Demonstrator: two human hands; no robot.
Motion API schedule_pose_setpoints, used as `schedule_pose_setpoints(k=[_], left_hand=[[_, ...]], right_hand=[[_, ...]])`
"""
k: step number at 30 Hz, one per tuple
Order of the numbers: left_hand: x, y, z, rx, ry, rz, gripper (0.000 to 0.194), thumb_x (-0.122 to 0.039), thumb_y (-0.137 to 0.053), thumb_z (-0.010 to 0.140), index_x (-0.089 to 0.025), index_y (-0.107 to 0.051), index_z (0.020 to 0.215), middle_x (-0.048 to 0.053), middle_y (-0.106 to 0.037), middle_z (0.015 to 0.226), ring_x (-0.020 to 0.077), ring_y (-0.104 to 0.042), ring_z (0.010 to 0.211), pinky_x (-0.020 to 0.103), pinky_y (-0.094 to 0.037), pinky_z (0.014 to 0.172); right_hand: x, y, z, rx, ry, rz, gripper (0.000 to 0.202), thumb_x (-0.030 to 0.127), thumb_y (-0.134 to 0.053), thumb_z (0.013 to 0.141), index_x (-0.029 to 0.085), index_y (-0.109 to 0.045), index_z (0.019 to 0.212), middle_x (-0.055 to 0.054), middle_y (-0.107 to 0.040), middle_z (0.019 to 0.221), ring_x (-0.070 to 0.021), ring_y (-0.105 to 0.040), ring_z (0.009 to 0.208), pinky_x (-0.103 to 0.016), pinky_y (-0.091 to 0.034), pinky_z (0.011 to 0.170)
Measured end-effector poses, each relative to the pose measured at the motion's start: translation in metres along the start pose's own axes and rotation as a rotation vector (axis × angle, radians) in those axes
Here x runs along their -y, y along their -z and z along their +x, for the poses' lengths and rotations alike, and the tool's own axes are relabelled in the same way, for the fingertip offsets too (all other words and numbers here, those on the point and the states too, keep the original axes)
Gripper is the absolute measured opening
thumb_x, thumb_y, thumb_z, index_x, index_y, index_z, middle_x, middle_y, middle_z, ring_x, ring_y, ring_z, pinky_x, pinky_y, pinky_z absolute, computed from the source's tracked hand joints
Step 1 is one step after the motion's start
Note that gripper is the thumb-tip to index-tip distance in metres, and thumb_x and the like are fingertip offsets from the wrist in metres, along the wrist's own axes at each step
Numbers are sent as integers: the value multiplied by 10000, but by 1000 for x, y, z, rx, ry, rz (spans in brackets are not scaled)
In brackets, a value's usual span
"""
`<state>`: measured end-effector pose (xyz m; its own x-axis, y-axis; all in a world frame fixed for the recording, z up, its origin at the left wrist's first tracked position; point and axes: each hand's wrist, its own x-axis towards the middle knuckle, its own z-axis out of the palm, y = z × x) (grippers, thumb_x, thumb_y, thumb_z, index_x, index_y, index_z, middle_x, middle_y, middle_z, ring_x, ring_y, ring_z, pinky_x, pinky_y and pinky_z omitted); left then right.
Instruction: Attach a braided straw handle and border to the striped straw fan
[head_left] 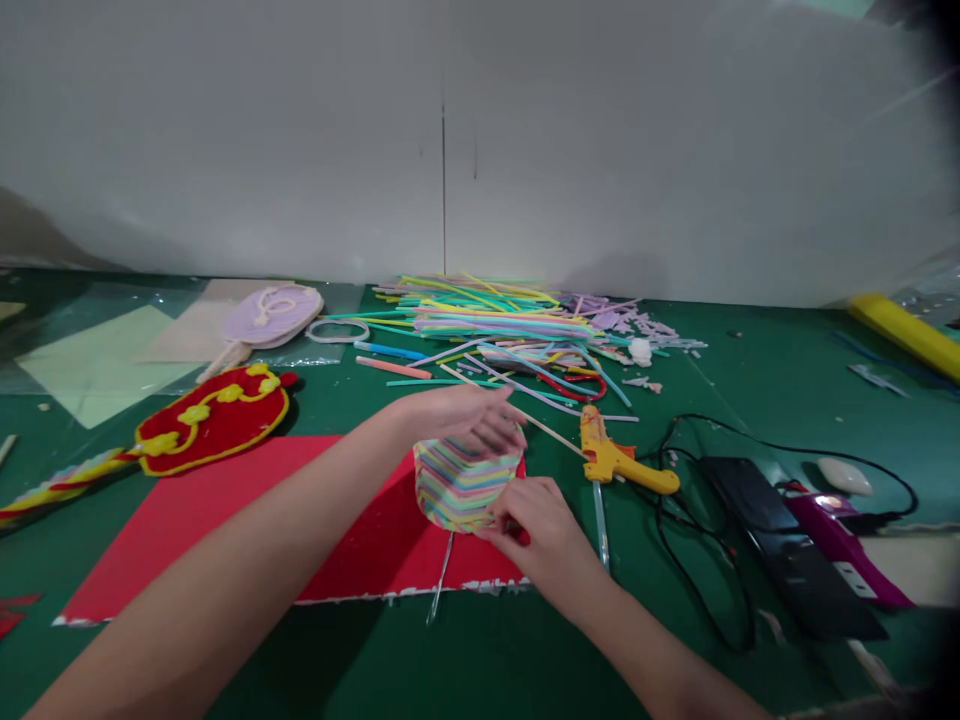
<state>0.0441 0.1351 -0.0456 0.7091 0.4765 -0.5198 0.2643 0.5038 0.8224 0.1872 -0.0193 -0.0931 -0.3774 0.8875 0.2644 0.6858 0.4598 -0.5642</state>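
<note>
A rounded piece with diagonal pastel stripes (461,490) lies over a red sheet (360,545). My left hand (469,412) is above its far edge, fingers stretched out and slightly blurred, with nothing visible in its grasp. At the near right edge of the striped piece, my right hand (544,525) is closed, thumb and forefinger pinching that edge. A thin clear strand (441,580) sticks out below the piece. Just right of my hands rests a yellow glue gun (611,460) with a clear glue stick (601,525). A thin pale stick (551,432) runs from my left fingers toward the gun.
Pastel pipe cleaners (495,318) are heaped by the wall, with purple scraps (637,322). To the left are a red fan (217,420) and a lilac fan (274,315). A black cable (667,540), a black phone (787,545) and a magenta device (847,545) lie right.
</note>
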Motion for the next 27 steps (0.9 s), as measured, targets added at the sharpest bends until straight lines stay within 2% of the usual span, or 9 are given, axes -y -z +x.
schedule_pose_setpoints(k=[3, 5, 8, 14, 16, 20, 22, 24, 27], left_hand=[[-6, -3, -1, -399, -549, -159, 391, -491, -505, 859, -221, -578, 1132, 89, -582, 1259, 228, -467, 1237, 362, -354, 1009], [-7, -5, -5, -213, -571, -220, 406, -510, -449, 877, -248, -557, 1166, 73, -576, 1270, 227, -497, 1209, 378, -395, 977], [-2, -10, -7, 105, -231, 49, 465, -560, -434, 859, -204, -607, 1103, 116, -615, 1204, 282, -573, 1104, 432, -455, 900], [-7, 2, -9, -820, -833, 48, 332, -378, -392, 918, -241, -526, 1189, 31, -448, 1403, 180, -361, 1323, 354, -323, 1062], [-10, 8, -16, -700, -776, -132, 352, -389, -346, 928, -214, -527, 1175, 75, -516, 1338, 204, -481, 1231, 377, -417, 980], [-4, 12, -20, -60, -83, -230, 425, -500, -440, 870, -138, -613, 1007, 179, -659, 1093, 304, -651, 948, 449, -523, 754], [-1, 15, -14, -201, 3, -264, 335, -437, -511, 848, -128, -626, 908, 183, -686, 999, 305, -667, 885, 449, -527, 727], [-2, 23, -8, -575, -225, -359, 241, -344, -468, 875, -150, -609, 853, 140, -694, 955, 240, -671, 877, 373, -530, 748], [-5, 32, -8, -692, -363, -404, 272, -284, -339, 915, -191, -588, 858, 80, -683, 990, 145, -650, 938, 265, -514, 792]], right_hand=[[1, 0, 0, 9, -7, 2, 197, 233, -641, 814, 200, -472, 719, 29, -560, 704, -130, -517, 697, -275, -343, 722], [1, 1, 0, 10, -2, -5, 197, 234, -639, 816, 201, -471, 718, 30, -560, 712, -127, -516, 697, -273, -343, 722], [2, 1, 0, 9, -12, -16, 202, 219, -647, 807, 202, -465, 720, 34, -551, 706, -126, -512, 699, -272, -345, 725], [2, 1, 0, 7, -13, -2, 197, 245, -630, 823, 207, -467, 718, 33, -556, 712, -124, -520, 704, -275, -358, 728], [3, 2, 0, 10, -14, 3, 197, 241, -628, 825, 205, -465, 719, 31, -557, 717, -124, -520, 707, -275, -358, 729], [4, 1, 0, -1, -19, -8, 207, 220, -638, 816, 200, -461, 710, 32, -545, 703, -127, -505, 699, -272, -350, 711], [4, 1, 0, -6, -15, -9, 206, 222, -634, 818, 199, -462, 708, 31, -542, 699, -129, -504, 699, -274, -350, 710], [3, 1, -1, -1, -18, -2, 200, 229, -626, 825, 199, -463, 713, 26, -547, 708, -131, -511, 709, -278, -354, 718], [2, 1, -1, 8, -16, 6, 193, 236, -620, 830, 201, -463, 722, 23, -556, 722, -132, -518, 720, -281, -360, 730]])
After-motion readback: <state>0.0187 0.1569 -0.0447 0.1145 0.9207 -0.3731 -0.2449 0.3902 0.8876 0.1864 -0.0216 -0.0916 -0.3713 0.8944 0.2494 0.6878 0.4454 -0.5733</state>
